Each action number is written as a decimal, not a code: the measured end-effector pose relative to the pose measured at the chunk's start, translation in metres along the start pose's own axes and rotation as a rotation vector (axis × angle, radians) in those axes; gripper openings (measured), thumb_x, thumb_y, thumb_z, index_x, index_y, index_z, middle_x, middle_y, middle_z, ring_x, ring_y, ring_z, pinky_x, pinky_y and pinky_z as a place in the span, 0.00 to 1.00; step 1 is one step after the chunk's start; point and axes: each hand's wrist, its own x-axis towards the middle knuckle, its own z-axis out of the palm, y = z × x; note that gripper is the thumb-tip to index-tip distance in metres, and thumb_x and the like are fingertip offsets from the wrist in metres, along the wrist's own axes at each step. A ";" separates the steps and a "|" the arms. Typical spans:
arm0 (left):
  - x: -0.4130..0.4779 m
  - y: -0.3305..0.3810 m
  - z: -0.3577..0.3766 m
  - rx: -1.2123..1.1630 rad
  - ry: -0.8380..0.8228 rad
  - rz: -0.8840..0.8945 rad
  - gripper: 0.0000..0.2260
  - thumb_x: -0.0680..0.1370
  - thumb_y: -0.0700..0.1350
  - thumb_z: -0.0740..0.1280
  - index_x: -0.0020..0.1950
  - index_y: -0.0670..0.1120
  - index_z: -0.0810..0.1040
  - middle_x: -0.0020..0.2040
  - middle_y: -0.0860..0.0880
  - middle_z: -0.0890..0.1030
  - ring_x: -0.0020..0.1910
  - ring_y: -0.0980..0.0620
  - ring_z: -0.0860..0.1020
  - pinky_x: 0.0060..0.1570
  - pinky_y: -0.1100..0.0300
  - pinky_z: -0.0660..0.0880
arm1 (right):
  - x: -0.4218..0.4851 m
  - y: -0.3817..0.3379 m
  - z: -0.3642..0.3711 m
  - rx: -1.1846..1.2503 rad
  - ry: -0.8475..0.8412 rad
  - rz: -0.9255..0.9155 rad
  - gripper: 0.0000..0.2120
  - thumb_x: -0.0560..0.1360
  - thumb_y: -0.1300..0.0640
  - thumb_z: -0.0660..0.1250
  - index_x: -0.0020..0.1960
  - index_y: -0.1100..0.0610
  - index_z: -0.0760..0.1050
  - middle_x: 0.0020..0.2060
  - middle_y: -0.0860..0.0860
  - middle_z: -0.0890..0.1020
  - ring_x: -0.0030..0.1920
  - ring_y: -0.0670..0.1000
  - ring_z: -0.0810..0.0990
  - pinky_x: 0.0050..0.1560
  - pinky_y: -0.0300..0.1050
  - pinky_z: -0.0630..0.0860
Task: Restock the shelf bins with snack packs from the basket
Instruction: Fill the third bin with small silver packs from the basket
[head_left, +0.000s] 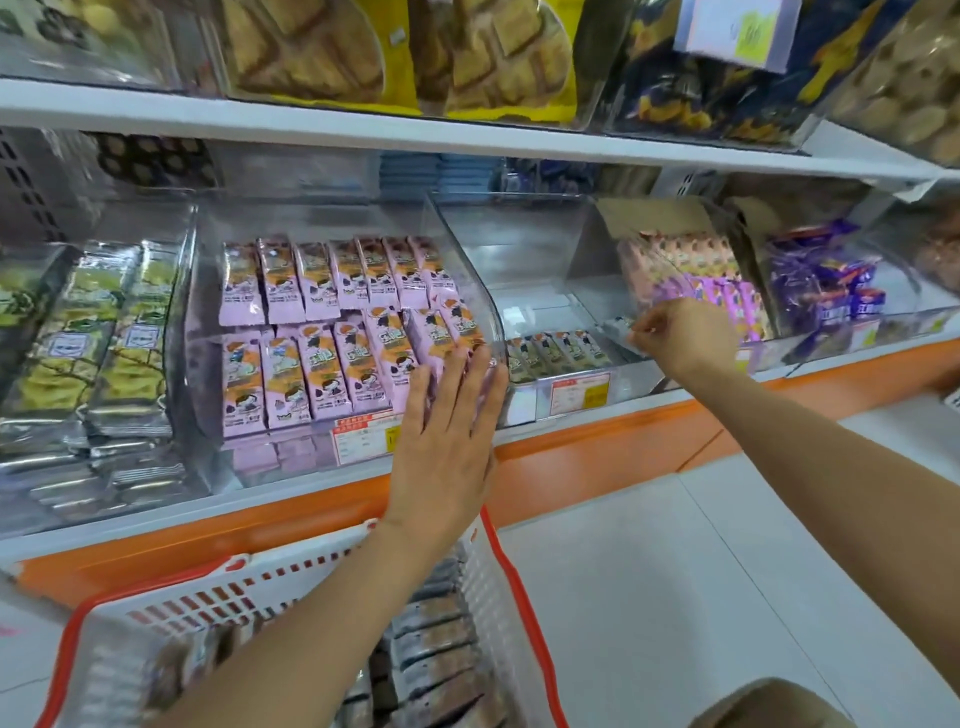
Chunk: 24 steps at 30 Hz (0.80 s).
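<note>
**Right hand** (680, 332): grip drawn together, fingers curled at the front of the near-empty bin (519, 249). Whether anything sits between them cannot be told.

**Left hand** (452, 415): grip apart, fingers straight, palm flat against the pink packs (311, 364) at the right front of the neighbouring bin, beside the clear wall between the two bins.

**Stock:** a short row of packs (558, 351) lies inside the near-empty bin, along the front edge of the shelf (597, 441). The basket (498, 571) sits below that edge and holds stacked packs (436, 649).

**Suggested technique, judged from this layout:**
- Let the flat palm steady the pink packs so none topple.
- Stand each new pack face forward against the existing row.
- Fill from the front edge backward, keeping the packs upright and close together.
</note>
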 end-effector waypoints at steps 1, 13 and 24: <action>0.000 0.000 0.001 0.003 0.007 -0.002 0.37 0.77 0.52 0.64 0.81 0.42 0.51 0.81 0.40 0.48 0.80 0.39 0.48 0.76 0.40 0.36 | 0.003 -0.004 0.001 -0.063 -0.022 0.004 0.08 0.74 0.49 0.73 0.47 0.53 0.84 0.38 0.55 0.83 0.41 0.57 0.81 0.36 0.44 0.72; 0.001 -0.001 -0.002 0.010 -0.018 0.004 0.39 0.76 0.53 0.65 0.80 0.42 0.52 0.80 0.41 0.50 0.80 0.40 0.50 0.76 0.41 0.36 | 0.002 -0.013 0.000 -0.052 -0.178 0.082 0.06 0.76 0.52 0.70 0.44 0.54 0.83 0.35 0.51 0.80 0.37 0.53 0.76 0.33 0.41 0.68; -0.031 -0.013 -0.016 -0.064 0.023 0.056 0.36 0.73 0.48 0.64 0.80 0.42 0.57 0.80 0.43 0.51 0.79 0.41 0.52 0.76 0.40 0.44 | -0.104 -0.056 -0.017 0.674 -0.037 -0.420 0.04 0.75 0.60 0.72 0.48 0.53 0.83 0.39 0.40 0.80 0.38 0.41 0.78 0.36 0.30 0.70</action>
